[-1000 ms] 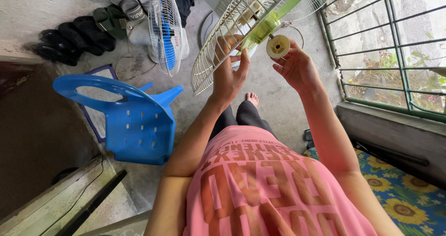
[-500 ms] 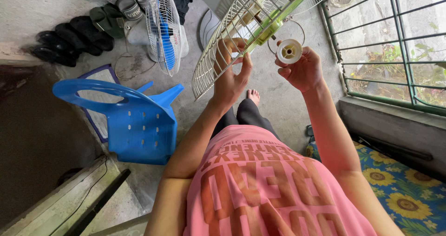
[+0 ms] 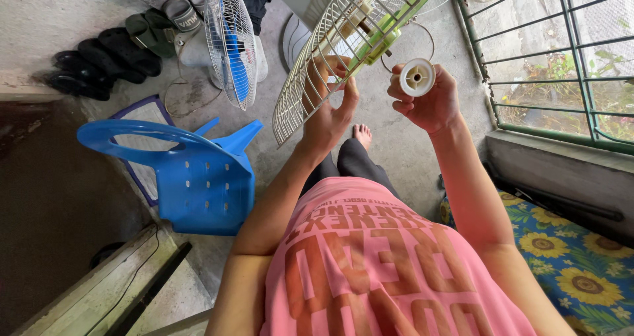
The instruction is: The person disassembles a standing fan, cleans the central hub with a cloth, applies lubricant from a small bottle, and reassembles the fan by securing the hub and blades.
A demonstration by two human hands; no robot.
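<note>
My left hand (image 3: 330,108) grips the rim of a white wire fan guard (image 3: 343,42) with a green band, held up and tilted in front of me. My right hand (image 3: 429,101) holds a small round white plastic cap (image 3: 417,77), its hollow side facing me, just right of the guard. A thin wire ring (image 3: 429,38) shows behind the cap. My foot (image 3: 361,136) rests on the concrete floor below both hands.
A blue plastic chair (image 3: 198,171) stands at left. Behind it is a second fan guard with blue blades (image 3: 232,42) and a row of shoes and sandals (image 3: 119,45). A green window grille (image 3: 561,58) is at right, above a sunflower-print mat (image 3: 568,257).
My right hand has turned and lowered the white cap slightly away from the guard. My left hand keeps its grip on the guard's rim.
</note>
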